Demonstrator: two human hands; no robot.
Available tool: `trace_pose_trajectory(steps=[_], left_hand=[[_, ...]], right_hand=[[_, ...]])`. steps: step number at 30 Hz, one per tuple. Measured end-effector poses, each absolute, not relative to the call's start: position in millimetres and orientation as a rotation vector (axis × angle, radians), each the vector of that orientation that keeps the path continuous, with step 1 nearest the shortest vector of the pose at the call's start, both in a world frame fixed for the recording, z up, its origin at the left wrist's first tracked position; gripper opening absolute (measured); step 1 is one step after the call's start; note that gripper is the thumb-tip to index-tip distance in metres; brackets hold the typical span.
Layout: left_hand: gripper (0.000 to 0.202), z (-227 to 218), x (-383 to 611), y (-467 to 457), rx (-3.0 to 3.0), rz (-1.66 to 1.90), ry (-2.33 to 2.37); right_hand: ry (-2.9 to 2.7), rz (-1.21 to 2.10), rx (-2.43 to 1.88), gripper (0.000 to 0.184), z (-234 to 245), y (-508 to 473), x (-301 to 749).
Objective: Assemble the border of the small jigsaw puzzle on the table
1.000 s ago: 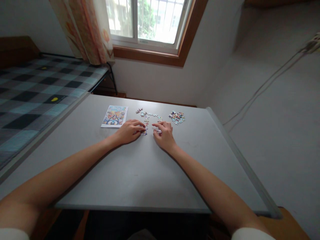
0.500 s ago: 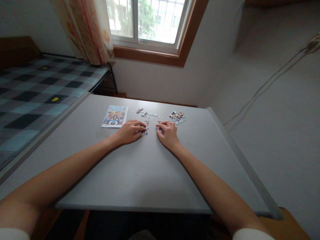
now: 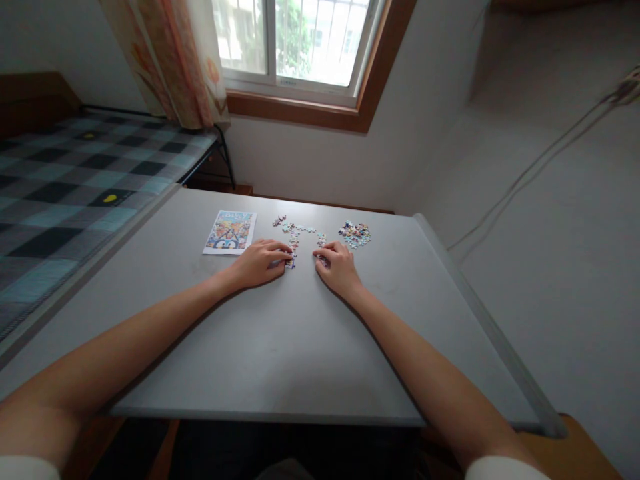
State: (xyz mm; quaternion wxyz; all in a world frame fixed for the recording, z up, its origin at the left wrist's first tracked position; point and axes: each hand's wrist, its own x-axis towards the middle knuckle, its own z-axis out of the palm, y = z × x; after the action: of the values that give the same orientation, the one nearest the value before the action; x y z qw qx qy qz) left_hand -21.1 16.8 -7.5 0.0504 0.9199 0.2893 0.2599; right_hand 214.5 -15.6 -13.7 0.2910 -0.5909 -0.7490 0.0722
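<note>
A partly joined strip of small jigsaw pieces lies on the grey table. My left hand rests on the table with fingers curled, its fingertips pressing on the strip's near left end. My right hand lies beside the strip's right end, fingers bent and pinched on a small piece that I can barely make out. A loose heap of puzzle pieces sits just beyond my right hand. The colourful reference picture lies flat to the left of my left hand.
A bed with a checked blanket runs along the table's left edge. A window with a patterned curtain is behind the table. White walls close off the right side, with a cable running along them.
My right hand slid a little forward and to the right, toward the strip's right end. My left hand stayed where it was on the near left end.
</note>
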Motion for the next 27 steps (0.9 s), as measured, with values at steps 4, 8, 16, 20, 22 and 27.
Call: trace_pose_trajectory(steps=[4, 8, 16, 20, 22, 27], left_hand=[[0.026, -8.7, -21.7, 16.8, 2.81, 0.783, 0.9], [0.025, -9.1, -22.0, 16.8, 2.807, 0.768, 0.916], [0.027, -9.7, -23.4, 17.5, 2.807, 0.809, 0.846], [0.023, -6.4, -23.2, 16.0, 2.839, 0.8, 0.812], [0.023, -5.3, -23.0, 15.6, 2.846, 0.793, 0.8], [0.027, -6.2, -23.4, 16.5, 2.816, 0.785, 0.77]], right_hand=[[-1.994, 0.204, -1.558, 0.021, -12.6, -14.8, 217.0], [-1.982, 0.236, -1.546, 0.024, -11.7, -14.6, 217.6], [-1.875, 0.283, -1.575, 0.028, -11.7, -10.2, 222.6], [-1.928, 0.231, -1.564, 0.025, -12.3, -11.5, 221.9], [-1.983, 0.183, -1.549, 0.023, -12.4, -13.2, 220.8], [-2.03, 0.145, -1.572, 0.023, -11.6, -15.7, 219.5]])
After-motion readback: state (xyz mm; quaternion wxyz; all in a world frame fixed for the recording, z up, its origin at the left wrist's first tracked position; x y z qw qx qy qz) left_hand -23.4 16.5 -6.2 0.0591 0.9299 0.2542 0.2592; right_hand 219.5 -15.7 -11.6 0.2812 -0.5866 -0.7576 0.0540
